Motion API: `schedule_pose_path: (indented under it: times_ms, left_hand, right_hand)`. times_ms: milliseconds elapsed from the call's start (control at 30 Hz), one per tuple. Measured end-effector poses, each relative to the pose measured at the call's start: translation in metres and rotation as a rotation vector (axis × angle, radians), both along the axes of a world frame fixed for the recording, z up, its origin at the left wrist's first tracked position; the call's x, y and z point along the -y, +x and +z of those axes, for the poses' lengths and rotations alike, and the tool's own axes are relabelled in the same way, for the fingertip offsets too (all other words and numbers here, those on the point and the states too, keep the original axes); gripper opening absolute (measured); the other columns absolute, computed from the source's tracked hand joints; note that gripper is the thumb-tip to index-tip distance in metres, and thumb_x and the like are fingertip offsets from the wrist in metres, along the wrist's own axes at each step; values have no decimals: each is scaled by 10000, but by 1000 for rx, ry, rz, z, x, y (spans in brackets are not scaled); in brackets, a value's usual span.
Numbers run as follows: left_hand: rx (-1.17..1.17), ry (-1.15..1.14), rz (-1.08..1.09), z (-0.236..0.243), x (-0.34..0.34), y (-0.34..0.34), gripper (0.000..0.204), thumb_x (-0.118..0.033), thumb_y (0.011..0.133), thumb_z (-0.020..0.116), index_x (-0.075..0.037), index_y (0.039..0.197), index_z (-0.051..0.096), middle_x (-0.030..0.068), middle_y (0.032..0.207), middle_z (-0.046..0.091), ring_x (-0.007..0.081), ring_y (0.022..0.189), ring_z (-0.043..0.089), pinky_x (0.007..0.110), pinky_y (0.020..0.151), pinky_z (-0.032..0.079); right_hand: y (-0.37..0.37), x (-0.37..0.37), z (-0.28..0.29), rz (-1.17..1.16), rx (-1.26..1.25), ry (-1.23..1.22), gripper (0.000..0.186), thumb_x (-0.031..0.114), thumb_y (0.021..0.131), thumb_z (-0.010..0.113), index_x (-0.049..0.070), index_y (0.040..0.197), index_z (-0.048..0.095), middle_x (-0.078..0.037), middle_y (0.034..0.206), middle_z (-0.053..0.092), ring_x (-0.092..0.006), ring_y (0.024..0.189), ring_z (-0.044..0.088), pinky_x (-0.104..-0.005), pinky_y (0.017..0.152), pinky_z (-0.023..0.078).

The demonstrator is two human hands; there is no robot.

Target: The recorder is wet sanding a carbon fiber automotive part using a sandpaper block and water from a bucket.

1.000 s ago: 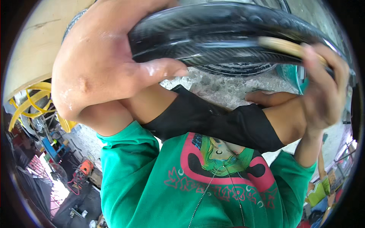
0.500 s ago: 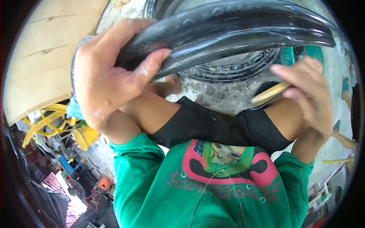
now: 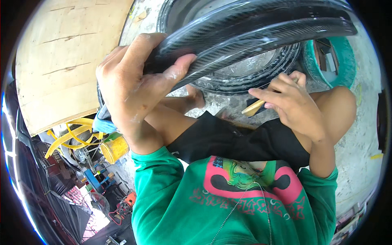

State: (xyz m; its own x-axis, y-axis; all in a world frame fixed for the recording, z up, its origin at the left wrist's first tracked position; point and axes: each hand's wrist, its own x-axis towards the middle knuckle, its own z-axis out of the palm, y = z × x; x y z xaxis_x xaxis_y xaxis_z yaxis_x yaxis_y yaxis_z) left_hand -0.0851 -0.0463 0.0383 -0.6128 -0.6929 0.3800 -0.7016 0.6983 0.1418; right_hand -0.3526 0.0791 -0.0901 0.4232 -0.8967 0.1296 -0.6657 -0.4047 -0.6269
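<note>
My left hand (image 3: 132,79) grips the near-left end of a long, curved, glossy black carbon-fibre part (image 3: 253,37), thumb on the lower side and fingers over the top. The part stretches up to the right, with a woven pattern and a groove along it. Its far upper edge runs out of view. Below it and apart from it, my right hand (image 3: 292,100) pinches a flat tan wooden-looking piece (image 3: 251,108) with something dark along its underside. Whether this is a sanding block I cannot tell.
Beyond the part, a large black round tub (image 3: 228,86) stands on the wet concrete floor. Right of it is a teal basin (image 3: 347,55) with dark flat pieces inside. A plywood panel (image 3: 69,61) lies at left, near yellow straps (image 3: 67,136), a yellow bucket (image 3: 115,149) and an orange tool (image 3: 129,199).
My right hand has moved left with the tan piece, toward the space between my knees. My left hand still grips the carbon-fibre part. The whole view has shifted slightly.
</note>
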Motion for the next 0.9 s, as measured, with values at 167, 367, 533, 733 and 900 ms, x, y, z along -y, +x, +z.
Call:
schedule_pose_path:
  times_ms: [167, 367, 533, 733, 900]
  left_hand:
    - [-19, 15, 32, -4, 1, -13, 401, -190, 643, 958, -27, 921, 718, 67, 714, 689, 104, 647, 647, 256, 628, 533]
    - [34, 30, 102, -4, -3, -8, 413, -266, 668, 942, -31, 910, 705, 108, 702, 677, 195, 606, 647, 302, 614, 527]
    - [87, -39, 58, -12, -5, 0, 377, -404, 734, 846, -103, 862, 660, 119, 625, 626, 332, 560, 616, 404, 547, 480]
    - [108, 29, 36, -1, -6, 12, 293, -209, 752, 826, -52, 948, 674, 154, 709, 643, 352, 631, 608, 391, 602, 473]
    - [70, 12, -85, -8, -3, 1, 314, -256, 743, 830, -59, 905, 646, 152, 680, 616, 366, 625, 589, 414, 603, 459]
  right_hand:
    - [-16, -1, 7, -21, -2, -38, 401, 45, 807, 709, 213, 1169, 745, -3, 801, 568, -194, 857, 525, -414, 875, 305]
    - [-58, 24, 59, -389, 434, -491, 300, 14, 778, 705, 129, 1048, 763, -10, 877, 682, -193, 818, 583, -326, 714, 400]
    - [-19, 62, 87, -88, -124, -647, 301, 66, 800, 673, 185, 1068, 741, -28, 1010, 678, -197, 850, 589, -344, 773, 419]
    - [-47, 79, 65, -83, -149, -725, 349, -7, 766, 690, 172, 1061, 748, -43, 1009, 692, -225, 892, 626, -374, 776, 453]
    - [-99, 61, 52, -221, -5, -686, 460, -129, 715, 643, 153, 1068, 730, -71, 994, 705, -269, 868, 636, -388, 751, 499]
